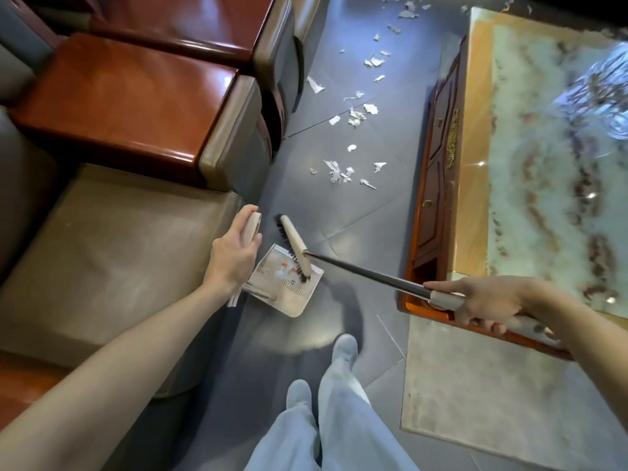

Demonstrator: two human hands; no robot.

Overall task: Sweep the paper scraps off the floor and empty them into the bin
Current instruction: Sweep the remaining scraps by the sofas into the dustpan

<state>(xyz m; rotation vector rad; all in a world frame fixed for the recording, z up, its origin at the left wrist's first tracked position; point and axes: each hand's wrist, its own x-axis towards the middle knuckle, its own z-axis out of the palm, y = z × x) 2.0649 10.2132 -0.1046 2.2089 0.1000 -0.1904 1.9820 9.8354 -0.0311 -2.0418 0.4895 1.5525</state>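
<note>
White paper scraps (339,173) lie scattered along the grey tile floor, from the middle of the aisle to the far end. My left hand (234,253) grips the beige handle of a white dustpan (289,283) standing on the floor. A few scraps lie inside the pan. My right hand (486,305) holds the black-and-beige pole of a broom, whose beige head (295,248) with dark bristles rests at the pan's mouth. No bin is in view.
A grey sofa (112,260) with glossy red-brown armrests lines the left side. A marble-topped wooden coffee table (543,164) stands on the right. The aisle between them is narrow. My legs and slippers (345,348) are below the pan.
</note>
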